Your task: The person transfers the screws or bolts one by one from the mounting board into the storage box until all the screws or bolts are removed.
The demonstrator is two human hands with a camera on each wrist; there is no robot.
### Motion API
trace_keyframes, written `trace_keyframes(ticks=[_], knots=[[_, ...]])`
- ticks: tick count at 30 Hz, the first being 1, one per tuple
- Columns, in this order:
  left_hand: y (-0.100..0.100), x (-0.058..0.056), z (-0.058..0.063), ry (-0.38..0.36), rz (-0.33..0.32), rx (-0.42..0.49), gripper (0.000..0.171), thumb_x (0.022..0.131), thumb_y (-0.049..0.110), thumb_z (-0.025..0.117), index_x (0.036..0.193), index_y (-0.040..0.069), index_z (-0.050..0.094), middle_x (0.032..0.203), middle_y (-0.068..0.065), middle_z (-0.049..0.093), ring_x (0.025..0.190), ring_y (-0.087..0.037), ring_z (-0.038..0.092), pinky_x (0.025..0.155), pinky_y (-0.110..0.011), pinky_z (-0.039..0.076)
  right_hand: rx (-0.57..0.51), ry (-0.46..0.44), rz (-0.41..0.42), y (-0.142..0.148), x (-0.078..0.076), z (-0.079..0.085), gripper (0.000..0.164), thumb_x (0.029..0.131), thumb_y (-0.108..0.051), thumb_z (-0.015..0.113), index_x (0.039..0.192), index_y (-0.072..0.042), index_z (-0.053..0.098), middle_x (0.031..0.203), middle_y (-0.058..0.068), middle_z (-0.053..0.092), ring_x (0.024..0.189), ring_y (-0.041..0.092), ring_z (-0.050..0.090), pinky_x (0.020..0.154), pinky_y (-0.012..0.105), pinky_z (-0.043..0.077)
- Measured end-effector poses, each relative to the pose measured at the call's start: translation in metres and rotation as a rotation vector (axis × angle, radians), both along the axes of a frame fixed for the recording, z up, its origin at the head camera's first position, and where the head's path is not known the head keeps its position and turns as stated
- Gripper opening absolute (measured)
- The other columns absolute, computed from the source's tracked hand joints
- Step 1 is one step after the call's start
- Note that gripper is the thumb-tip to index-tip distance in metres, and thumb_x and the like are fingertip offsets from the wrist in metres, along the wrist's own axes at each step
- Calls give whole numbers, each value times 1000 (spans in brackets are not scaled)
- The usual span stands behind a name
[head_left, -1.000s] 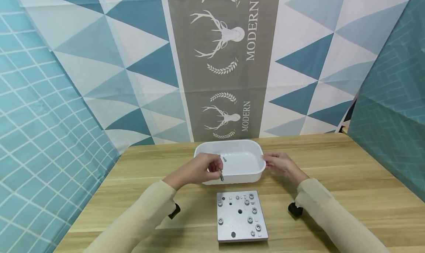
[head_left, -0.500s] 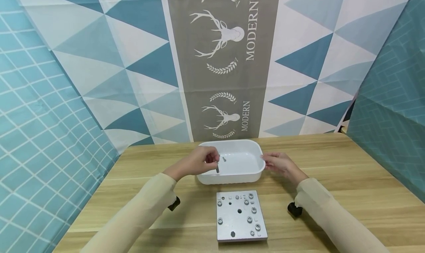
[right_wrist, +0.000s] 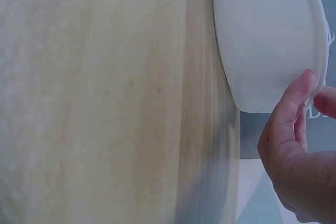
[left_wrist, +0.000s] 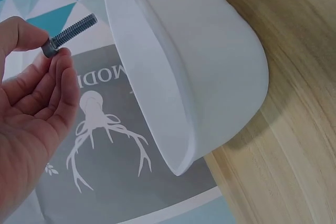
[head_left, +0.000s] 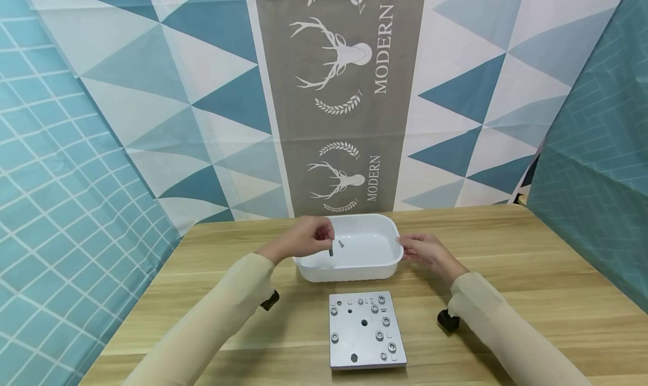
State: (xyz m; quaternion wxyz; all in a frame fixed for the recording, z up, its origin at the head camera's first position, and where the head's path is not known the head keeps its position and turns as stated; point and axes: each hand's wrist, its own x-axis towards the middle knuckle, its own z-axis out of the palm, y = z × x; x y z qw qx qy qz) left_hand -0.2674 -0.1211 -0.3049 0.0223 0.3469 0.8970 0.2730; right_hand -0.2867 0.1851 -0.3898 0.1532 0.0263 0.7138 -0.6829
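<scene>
My left hand [head_left: 310, 237] is over the left part of a white plastic tub [head_left: 354, 273]. Between thumb and fingertips it pinches a dark socket-head screw [left_wrist: 74, 31] by its head, and the threaded shank points away from the hand in the left wrist view. At the tub's right end, my right hand [head_left: 422, 248] grips the rim; in the right wrist view its fingers [right_wrist: 294, 103] lie along the outer wall near the edge. Another small screw [head_left: 341, 244] lies on the tub's floor.
In front of the tub, a silver metal plate [head_left: 359, 346] lies on the wooden table [head_left: 481, 245], with several socket-head screws and holes in it. A patterned cloth [head_left: 212, 93] hangs behind the table, with blue cloths at both sides.
My left hand has lifted slightly and moved left and back with the screw, from the tub's front rim to over its inside. The right hand keeps its grip on the rim.
</scene>
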Motion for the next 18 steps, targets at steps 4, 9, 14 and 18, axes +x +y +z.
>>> trace_keyframes(ticks=[4, 9, 14, 18], knots=[[-1, -4, 1, 4, 1, -3, 5, 84, 9, 62, 85, 5, 61, 74, -3, 61, 65, -7, 51, 61, -18, 46, 22, -1, -5, 0, -1, -1, 52, 95, -17, 57, 133, 15, 42, 83, -2, 65, 73, 5, 64, 70, 18, 56], [-3, -10, 2, 9, 17, 0, 3, 85, 8, 63, 83, 6, 61, 75, -4, 62, 67, -8, 52, 62, -18, 46, 18, 3, -3, 1, -1, -2, 51, 95, -16, 56, 133, 16, 42, 83, -3, 65, 73, 5, 64, 70, 18, 57], [-4, -16, 4, -3, 39, -12, 5, 86, 10, 66, 83, 6, 63, 76, -4, 63, 68, -8, 53, 64, -18, 47, 1, 9, 6, 2, 0, -2, 50, 95, -13, 56, 132, 17, 42, 82, -2, 65, 72, 6, 64, 71, 19, 57], [-5, -20, 5, -24, 52, -23, 6, 86, 10, 66, 85, 4, 64, 78, -5, 65, 69, -8, 55, 66, -18, 48, 9, 8, 0, 1, 1, -1, 50, 95, -14, 57, 132, 16, 42, 83, -3, 66, 72, 5, 64, 71, 19, 57]])
